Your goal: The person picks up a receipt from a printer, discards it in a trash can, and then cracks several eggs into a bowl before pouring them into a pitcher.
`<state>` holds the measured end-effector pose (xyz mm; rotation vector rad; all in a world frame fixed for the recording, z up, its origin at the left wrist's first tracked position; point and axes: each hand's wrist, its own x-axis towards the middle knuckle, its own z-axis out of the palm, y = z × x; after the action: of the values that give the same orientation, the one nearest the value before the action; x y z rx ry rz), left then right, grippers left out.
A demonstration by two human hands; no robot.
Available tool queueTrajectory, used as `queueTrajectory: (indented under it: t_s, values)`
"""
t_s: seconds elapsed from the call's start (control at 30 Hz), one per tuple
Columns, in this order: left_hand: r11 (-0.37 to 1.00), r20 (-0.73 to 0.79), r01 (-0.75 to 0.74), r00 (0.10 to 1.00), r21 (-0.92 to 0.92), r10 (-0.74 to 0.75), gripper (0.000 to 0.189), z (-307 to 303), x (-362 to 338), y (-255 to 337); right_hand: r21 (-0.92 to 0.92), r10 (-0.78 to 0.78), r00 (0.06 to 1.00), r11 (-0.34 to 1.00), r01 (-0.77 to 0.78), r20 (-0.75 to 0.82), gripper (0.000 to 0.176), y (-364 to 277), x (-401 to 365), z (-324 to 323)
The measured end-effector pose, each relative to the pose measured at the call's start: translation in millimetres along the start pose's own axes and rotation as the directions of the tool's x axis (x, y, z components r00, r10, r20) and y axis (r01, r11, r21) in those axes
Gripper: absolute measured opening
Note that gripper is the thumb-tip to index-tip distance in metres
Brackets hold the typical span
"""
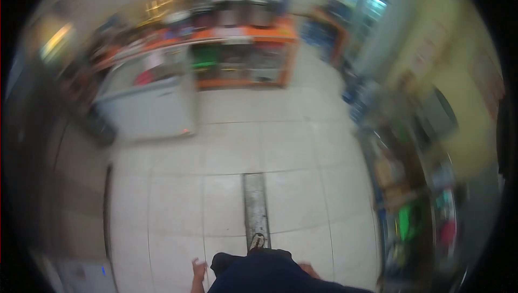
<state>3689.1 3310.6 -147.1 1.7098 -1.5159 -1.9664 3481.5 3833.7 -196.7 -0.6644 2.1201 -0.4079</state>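
At the bottom of the head view, my left hand [199, 269] hangs beside my dark clothing, over the tiled floor. Its fingers are apart and hold nothing. On the other side, my right hand [309, 270] shows only in part at the edge of the dark blue shirt [264, 276]; its fingers are blurred and mostly hidden. One shoe [257, 240] rests on a grey strip [254, 201] set in the floor.
A white chest freezer [148, 110] stands at the left front, beside an orange shelf unit [243, 83] with containers. Crowded shelves [399, 196] line the right side. A glass-door fridge [377, 31] is at the back right. Brown panels [78, 185] border the left.
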Motion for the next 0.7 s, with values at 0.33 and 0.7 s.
queueTrajectory:
  t_s: [0.33,0.7]
  values:
    - [0.796,0.373,0.080,0.852,0.600,-0.367,0.053,295.0,148.5,175.3,0.635,0.297,0.813,0.765,0.112,-0.501,0.033,-27.6,237.1,-359.4]
    - [0.757,0.470,-0.070,0.819,0.650,-0.328,0.051,643.2,370.2,450.4,0.856,0.688,0.699,0.467,-0.221,-0.195,0.031,67.4,287.0,-473.1]
